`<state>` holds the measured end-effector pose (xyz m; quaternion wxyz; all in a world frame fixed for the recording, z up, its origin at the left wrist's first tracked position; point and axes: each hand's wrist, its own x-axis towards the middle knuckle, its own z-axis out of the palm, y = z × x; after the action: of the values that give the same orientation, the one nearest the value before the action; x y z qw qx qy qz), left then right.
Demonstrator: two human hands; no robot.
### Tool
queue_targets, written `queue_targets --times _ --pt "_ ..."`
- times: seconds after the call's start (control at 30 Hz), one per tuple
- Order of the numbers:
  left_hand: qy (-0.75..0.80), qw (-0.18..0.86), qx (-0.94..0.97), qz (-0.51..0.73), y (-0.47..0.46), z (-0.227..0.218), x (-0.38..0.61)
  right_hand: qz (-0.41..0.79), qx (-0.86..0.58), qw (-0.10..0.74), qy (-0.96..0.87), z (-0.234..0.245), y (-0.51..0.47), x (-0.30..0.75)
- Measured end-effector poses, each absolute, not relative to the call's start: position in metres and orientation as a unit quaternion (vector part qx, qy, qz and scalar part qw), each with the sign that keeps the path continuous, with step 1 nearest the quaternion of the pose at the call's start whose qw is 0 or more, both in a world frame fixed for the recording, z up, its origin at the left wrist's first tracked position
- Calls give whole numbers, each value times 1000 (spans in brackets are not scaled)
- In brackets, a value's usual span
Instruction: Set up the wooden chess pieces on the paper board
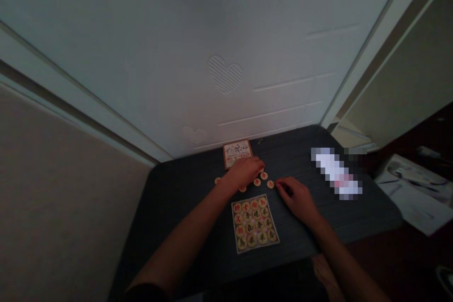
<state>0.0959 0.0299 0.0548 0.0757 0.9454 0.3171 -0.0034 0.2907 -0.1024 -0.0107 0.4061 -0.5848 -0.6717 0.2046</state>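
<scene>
My left hand [247, 171] reaches across the loose round Chinese chess pieces, its fingers bent down over a piece [261, 170] that shows partly beneath the fingertips. To the right, my right hand [296, 197] rests low over the table with curled fingers and a gap by the thumb. Its fingertips are just beside a loose piece [270, 184] with a red mark. Two more loose pieces, one a red-marked piece [257, 182], lie between the hands. Nearer to me is a square tray [255, 248] filled with rows of red- and black-marked pieces.
A box lid with printed characters [238, 149] lies at the back, by the white panel [226, 113] with heart shapes. A blurred-out object [336, 172] is on the right of the dark table [184, 198]. A white box [421, 193] stands beyond the right edge.
</scene>
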Motion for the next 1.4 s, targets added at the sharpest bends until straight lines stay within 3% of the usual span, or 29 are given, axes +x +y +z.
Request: queue_targets --times 0.47,0.77,1.17,1.4 --pt "323 55 944 -27 13 70 74 202 -582 393 -683 -16 -101 294" --pt "409 27 910 55 26 74 10 199 -588 393 -678 -15 -102 293" --pt "437 56 893 89 31 60 4 193 -585 392 -683 -10 -103 292" --pt "327 131 933 80 8 68 43 195 -585 387 -686 -10 -103 292"
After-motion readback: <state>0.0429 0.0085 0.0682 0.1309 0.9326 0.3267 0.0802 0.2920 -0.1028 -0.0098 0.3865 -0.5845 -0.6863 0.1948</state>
